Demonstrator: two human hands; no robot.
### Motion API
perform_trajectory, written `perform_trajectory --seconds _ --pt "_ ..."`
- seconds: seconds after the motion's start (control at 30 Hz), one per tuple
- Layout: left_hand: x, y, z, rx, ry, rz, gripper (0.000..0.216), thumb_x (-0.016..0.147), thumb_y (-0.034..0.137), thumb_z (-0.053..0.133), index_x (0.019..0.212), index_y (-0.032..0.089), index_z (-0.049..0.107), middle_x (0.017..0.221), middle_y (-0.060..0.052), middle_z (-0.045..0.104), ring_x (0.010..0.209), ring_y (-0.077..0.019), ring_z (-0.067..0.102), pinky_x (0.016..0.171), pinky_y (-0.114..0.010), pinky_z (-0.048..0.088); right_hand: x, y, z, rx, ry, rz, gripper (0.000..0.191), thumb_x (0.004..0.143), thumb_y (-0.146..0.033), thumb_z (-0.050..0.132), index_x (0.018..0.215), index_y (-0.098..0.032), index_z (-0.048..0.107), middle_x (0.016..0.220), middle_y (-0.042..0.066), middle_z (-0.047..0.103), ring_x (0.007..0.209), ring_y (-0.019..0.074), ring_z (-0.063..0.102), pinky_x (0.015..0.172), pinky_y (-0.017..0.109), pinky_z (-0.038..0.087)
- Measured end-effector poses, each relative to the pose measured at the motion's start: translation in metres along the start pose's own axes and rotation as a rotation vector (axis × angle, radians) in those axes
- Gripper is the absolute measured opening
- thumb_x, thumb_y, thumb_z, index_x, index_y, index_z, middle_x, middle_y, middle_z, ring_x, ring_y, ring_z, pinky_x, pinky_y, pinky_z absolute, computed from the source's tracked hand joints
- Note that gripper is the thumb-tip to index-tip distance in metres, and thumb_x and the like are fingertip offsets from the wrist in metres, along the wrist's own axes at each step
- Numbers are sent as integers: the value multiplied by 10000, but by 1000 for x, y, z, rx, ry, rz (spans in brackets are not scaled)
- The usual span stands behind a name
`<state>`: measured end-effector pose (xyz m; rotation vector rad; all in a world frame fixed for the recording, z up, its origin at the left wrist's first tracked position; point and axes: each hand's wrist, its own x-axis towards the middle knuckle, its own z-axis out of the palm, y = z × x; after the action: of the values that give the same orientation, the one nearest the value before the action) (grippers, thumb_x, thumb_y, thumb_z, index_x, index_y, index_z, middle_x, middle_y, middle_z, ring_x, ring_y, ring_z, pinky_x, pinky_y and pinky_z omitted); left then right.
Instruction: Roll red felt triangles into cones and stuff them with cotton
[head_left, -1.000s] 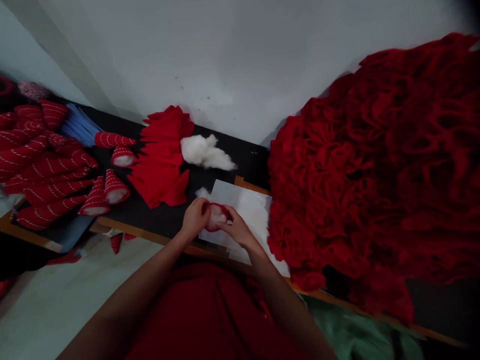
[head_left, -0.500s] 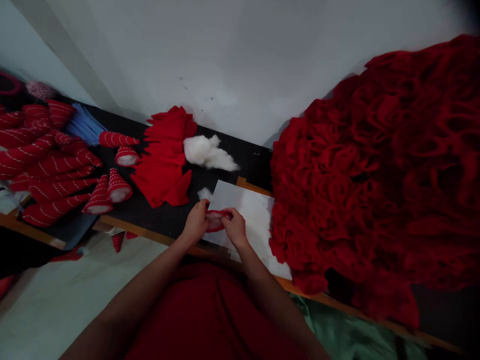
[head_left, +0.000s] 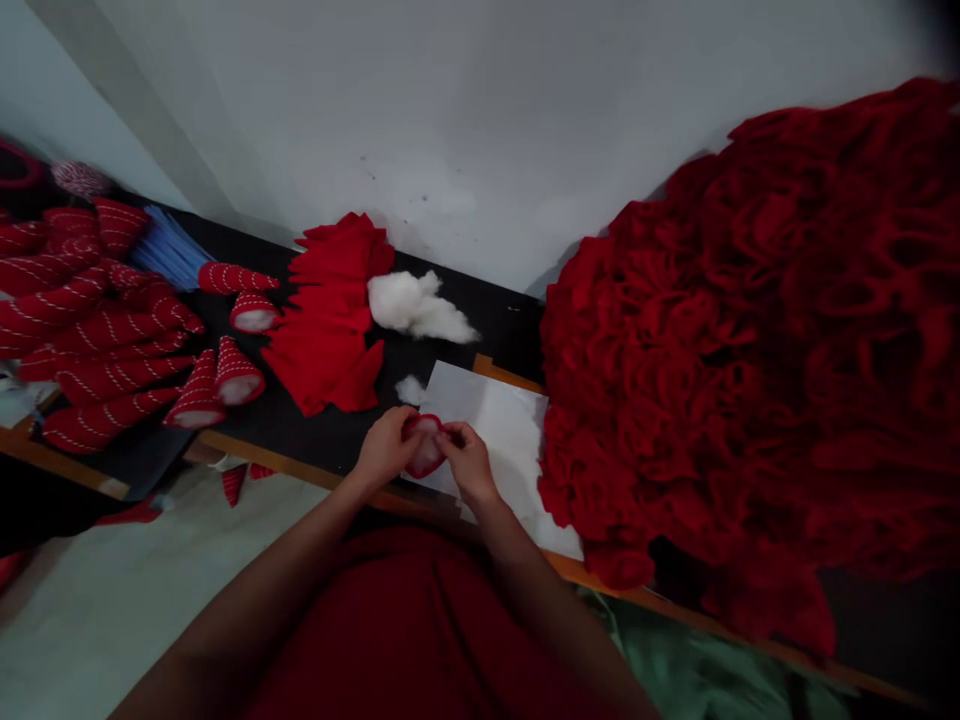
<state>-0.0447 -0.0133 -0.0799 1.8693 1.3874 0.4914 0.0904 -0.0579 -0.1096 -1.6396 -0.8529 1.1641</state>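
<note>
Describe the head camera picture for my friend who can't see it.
The left hand and right hand pinch a small red cloth piece holding white stuffing, above a white sheet. Striped red cones lie left; a huge ruffled red heap lies right.

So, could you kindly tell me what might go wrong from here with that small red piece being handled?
The white stuffing shows at the open side of the small red fabric piece pinched between the left hand and the right hand, so it might squeeze out. The loose tuft of stuffing beside the paper sheet could drift away. Striped red cones lie below the bench edge, so others might drop too.
</note>
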Motion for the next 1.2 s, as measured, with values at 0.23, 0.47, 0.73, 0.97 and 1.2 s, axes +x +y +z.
perform_trajectory --seconds 0.23,0.47,0.73,0.97,1.2 --pt "7 -3 2 209 11 -26 179 667 131 472 821 187 545 798 -39 550 736 -166 525 650 -265 393 5 0 -2 -108 59 -68 153 643 -295 577 763 -206 546 703 -19 552 658 138 509 658 275 435" --pt "8 -3 -5 -15 -9 20 229 707 257 504 909 156 542 829 -50 557 738 -156 521 671 -278 420 -7 13 -1 53 144 38 195 710 -358 512 829 -204 501 801 22 572 748 152 542 661 276 459" --pt "9 -2 0 7 9 28 102 730 221 464 755 166 546 716 -23 552 670 -139 506 625 -256 391 -26 17 1 141 197 70 282 715 -416 504 905 -210 476 876 28 568 798 154 554 702 295 473" --pt "3 2 -14 -41 -74 11 132 695 229 481 802 161 518 740 -11 548 670 -132 498 618 -247 393 -24 17 2 105 99 73 173 650 -333 523 757 -202 485 696 -6 550 648 141 526 629 286 461" --pt "1 12 -19 147 -54 99 357 683 455 558 891 166 531 824 -42 530 744 -167 521 657 -271 395 -16 -1 3 -64 6 -15 144 626 -257 520 758 -201 514 634 -38 504 582 124 466 576 250 407"
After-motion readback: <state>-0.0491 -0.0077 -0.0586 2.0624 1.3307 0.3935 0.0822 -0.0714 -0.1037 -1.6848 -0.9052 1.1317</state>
